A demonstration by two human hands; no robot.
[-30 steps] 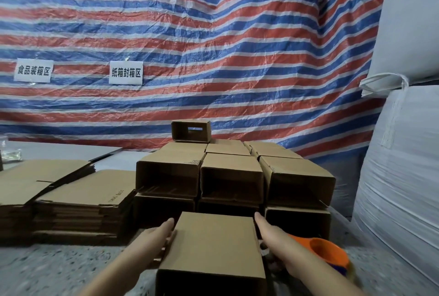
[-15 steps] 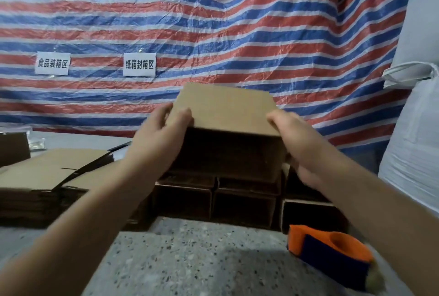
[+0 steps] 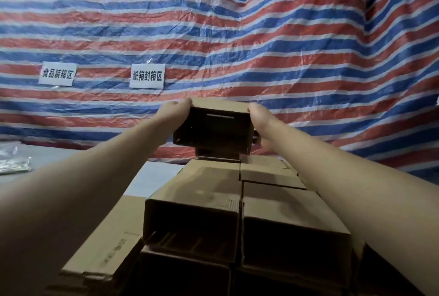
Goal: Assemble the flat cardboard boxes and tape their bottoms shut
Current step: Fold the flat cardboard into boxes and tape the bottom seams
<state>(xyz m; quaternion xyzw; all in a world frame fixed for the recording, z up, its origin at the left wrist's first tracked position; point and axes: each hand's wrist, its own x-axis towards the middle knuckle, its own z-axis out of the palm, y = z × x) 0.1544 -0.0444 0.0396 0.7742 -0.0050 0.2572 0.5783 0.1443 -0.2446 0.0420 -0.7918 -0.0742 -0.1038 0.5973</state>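
Both hands stretched far forward, gripping one assembled cardboard box between them: left hand curled over its upper left corner, right hand clamped on its right side with fingers wrapped behind. Box held with its dark open end facing the camera, a bright slit visible inside, just above a small box at the far end of the stack of assembled boxes. Stack lying below and between the forearms. Flat cardboard blanks under the left forearm. Two white signs beyond the left hand on the striped tarp.
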